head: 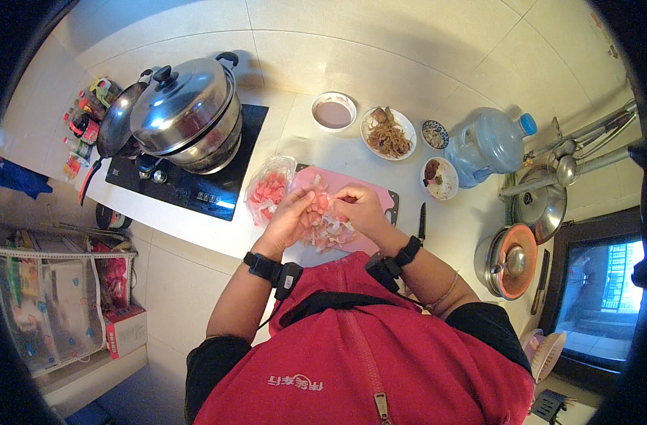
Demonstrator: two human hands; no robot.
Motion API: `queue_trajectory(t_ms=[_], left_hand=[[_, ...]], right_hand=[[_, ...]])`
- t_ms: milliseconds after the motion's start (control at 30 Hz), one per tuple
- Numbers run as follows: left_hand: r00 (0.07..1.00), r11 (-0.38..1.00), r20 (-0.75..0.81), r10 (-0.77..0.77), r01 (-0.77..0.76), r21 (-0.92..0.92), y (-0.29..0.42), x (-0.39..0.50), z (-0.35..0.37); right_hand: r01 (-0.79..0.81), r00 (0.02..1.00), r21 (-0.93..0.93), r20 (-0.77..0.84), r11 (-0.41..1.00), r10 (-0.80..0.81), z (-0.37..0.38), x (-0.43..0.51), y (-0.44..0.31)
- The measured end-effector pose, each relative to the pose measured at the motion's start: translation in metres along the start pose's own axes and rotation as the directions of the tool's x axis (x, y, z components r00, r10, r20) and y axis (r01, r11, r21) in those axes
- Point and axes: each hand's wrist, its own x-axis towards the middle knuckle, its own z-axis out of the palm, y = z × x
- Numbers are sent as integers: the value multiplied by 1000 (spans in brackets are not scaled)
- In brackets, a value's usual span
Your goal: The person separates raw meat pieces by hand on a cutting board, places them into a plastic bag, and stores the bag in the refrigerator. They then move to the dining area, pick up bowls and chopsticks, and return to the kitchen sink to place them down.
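My left hand (294, 215) and my right hand (361, 208) meet above a pink cutting board (374, 191), fingers bent around a small reddish-pink piece of food (322, 201) that looks like peeled fruit or vegetable. Pale, thin peelings or membranes (329, 232) lie in a heap on the board below my hands. Just left of the board, a clear plastic bag or lined bowl (253, 183) contains more reddish-pink pieces (271, 188). To the right of the board lies a dark-bladed knife (422, 220).
An induction cooktop (196, 199) at left carries a lidded steel pot (188, 114) and a wok (119, 122). Behind the board stand a bowl of brownish liquid (334, 112) and a plate of brown shredded food (389, 135); a large water bottle (485, 143) is at right.
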Motion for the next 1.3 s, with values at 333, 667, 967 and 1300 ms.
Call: queue_trajectory(t_ms=[333,667,967,1300], left_hand=[[990,819,117,81,-133,559,2,7,3],[976,884,-173,130,-35,466,26,-6,-16],[919,25,-148,366,149,989,49,34,-76],[893,-160,-156,421,242,957,36,27,-83]], right_hand=[[35,995,-81,95,996,-27,-7,-6,6],[-323,947,-312,-107,894,304,-57,-4,31],[-55,983,-580,110,813,145,-34,-10,89],[-23,992,-658,79,753,100,-39,-6,103]])
